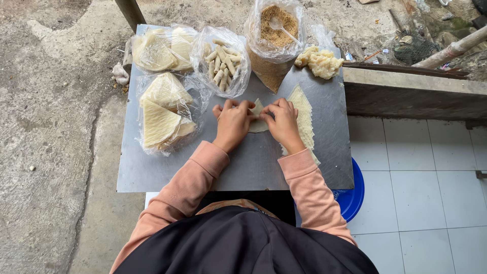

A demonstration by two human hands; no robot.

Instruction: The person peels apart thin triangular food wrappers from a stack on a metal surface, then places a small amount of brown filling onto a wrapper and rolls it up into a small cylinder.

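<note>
Both hands, left hand [233, 123] and right hand [282, 123], pinch a half-folded wrapper [257, 121] mid-table [243, 167]. Far off, a bag of finished rolls [222, 63]; a wrapper stack [303, 119] at right remains.

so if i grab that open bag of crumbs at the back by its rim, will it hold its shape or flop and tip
The bag of crumbs would probably sag: its thin clear plastic already looks crumpled. It seems fairly heavy at the bottom, being more than half full. With the mouth open and a white spoon inside, tilting it could spill crumbs.
</note>
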